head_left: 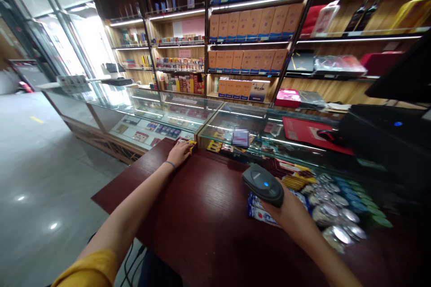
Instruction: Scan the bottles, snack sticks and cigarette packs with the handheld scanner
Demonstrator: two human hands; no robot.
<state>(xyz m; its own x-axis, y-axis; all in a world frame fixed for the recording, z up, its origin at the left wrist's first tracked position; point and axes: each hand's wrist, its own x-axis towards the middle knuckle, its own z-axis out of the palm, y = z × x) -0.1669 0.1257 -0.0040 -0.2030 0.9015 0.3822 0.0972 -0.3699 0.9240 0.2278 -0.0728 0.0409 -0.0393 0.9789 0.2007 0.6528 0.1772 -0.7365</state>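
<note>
At the far edge of the dark red wooden counter [202, 215], my left hand [180, 153] is closed over a small red and yellow packet [192, 145]. Its fingers cover most of the packet. My right hand [284, 208] grips a black barcode scanner [262, 183] with a blue light on top. The scanner is held above the counter, its front end pointing left. Beneath it lie blue and white snack packets [261, 211], partly hidden by the scanner and my right hand. Yellow and dark red packets [296, 174] lie just beyond.
Glass display cases [161, 110] border the counter's far side. Several silver-lidded jars [332, 210] and green-lidded ones [373, 208] stand right. A red mat [310, 136] and dark monitor equipment [387, 143] are at the right. Stocked shelves [249, 45] line the wall. Cables [129, 260] hang below.
</note>
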